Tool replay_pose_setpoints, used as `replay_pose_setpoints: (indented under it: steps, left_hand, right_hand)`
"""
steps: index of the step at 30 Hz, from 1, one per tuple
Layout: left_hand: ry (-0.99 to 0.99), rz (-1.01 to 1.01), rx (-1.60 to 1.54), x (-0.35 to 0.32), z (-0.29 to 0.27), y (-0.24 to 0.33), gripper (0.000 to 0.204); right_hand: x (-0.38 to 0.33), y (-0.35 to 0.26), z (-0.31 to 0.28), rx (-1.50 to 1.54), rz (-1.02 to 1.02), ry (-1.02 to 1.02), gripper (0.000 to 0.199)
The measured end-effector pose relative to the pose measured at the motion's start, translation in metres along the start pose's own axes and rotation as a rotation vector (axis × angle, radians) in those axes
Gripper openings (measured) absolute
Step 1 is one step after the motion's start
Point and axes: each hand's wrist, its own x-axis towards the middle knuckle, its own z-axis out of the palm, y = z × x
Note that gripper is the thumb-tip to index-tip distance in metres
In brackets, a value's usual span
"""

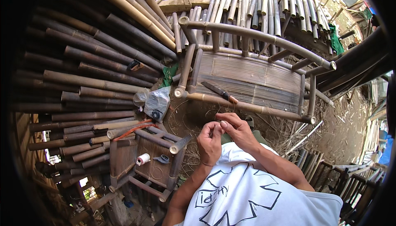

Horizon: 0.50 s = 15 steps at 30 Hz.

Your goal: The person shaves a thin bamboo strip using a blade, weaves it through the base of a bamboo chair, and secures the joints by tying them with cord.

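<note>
My left hand (209,142) and my right hand (240,132) meet in front of my body, fingertips pinched together. Whatever lies between the fingers is too small to make out. Thin pale strands curl over the dark ground just beyond and left of them. Past my hands stands a bamboo bench (251,109) with a slatted seat. A knife (215,89) with a dark blade and a wooden handle lies on its near edge, close to my right hand. Neither hand touches the bench.
Left of me, a small bamboo seat (150,179) carries a white spool (143,159), a dark grey tool (161,158) and coiled strands. A clear plastic bag (161,99) and an orange strap (133,129) lie behind it. Stacked bamboo poles (97,77) fill the left; more lie beyond the bench.
</note>
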Motion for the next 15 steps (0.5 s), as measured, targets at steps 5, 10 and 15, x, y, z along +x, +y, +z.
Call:
replay_pose_setpoints:
  steps: [5,10,15]
  left_hand:
    - [-0.071,-0.011,0.013,-0.011,-0.025,-0.001,0.018]
    - [-0.237,-0.057,-0.242,0.01,-0.055,0.025,0.037]
    - [-0.324,-0.172,-0.346,0.026,-0.043,0.05,0.034]
  right_hand:
    - [0.003,-0.007,0.019,0.122,0.019,-0.042,0.033]
    - [-0.002,-0.011,0.018,0.052,0.014,-0.159,0.033]
    - [-0.013,-0.024,0.027,-0.085,0.072,-0.252,0.033]
